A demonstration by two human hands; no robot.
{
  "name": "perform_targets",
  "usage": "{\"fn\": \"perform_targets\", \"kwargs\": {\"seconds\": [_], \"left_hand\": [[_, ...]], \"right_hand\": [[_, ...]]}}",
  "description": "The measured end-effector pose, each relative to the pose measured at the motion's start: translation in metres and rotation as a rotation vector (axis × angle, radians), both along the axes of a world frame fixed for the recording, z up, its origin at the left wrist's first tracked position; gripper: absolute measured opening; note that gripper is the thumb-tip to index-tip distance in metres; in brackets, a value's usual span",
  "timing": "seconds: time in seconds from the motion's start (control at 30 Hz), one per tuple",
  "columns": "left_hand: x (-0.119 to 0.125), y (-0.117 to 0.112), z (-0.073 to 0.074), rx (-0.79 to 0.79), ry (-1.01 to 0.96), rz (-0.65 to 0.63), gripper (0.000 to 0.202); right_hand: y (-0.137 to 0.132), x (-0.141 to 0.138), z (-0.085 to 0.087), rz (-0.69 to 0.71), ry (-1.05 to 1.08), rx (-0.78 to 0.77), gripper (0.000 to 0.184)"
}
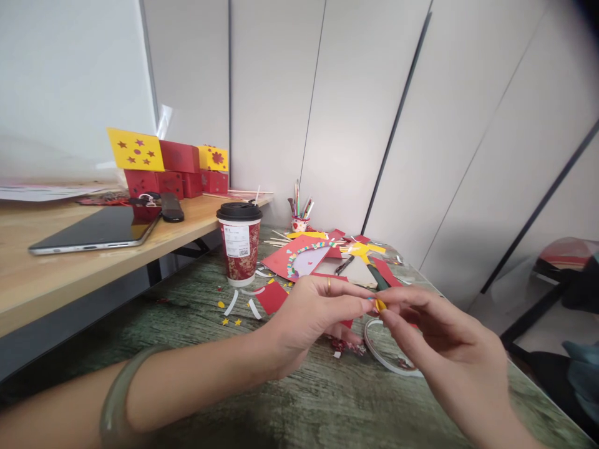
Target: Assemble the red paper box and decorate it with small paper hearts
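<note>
Above the dark green wood-grain table [290,411], my left hand [313,318] and my right hand [449,343] meet at the fingertips. Pinched between them is a small yellow paper piece [380,305], with tiny pink and blue specks at its left end by my left thumb. The fingers cover most of it, so its full shape is hidden. Under my right hand lies a white ring [374,349], perhaps a roll of tape. Red paper squares [271,298] and shiny red bits [346,346] lie beneath and beside my left hand.
A lidded paper cup [241,249] stands at left, near a raised wooden shelf [196,218] with a tablet [100,229] and red-and-yellow boxes [180,156]. Behind my hands are a red card [281,255], a black pen [345,265], yellow stars [225,322] and a brush pot [300,223].
</note>
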State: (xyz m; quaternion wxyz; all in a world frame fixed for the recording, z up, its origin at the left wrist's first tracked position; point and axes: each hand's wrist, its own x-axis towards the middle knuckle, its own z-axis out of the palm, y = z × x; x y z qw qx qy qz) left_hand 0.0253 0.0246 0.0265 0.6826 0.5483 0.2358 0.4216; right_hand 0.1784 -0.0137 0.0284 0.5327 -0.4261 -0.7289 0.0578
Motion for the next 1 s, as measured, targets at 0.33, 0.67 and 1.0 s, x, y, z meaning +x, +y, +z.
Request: {"fn": "perform_targets", "kwargs": {"seconds": [0.33, 0.67, 1.0], "left_hand": [[0.000, -0.006, 0.001, 0.347, 0.080, 0.193, 0.012], [-0.002, -0.011, 0.005, 0.576, 0.136, 0.283, 0.013], [-0.001, -0.012, 0.002, 0.728, 0.172, 0.343, 0.014]], "right_hand": [[0.002, -0.002, -0.001, 0.031, 0.037, -0.018, 0.012], [0.001, -0.002, -0.001, 0.073, 0.050, 0.024, 0.012], [0.003, -0.003, -0.002, 0.015, -0.027, 0.095, 0.014]]}}
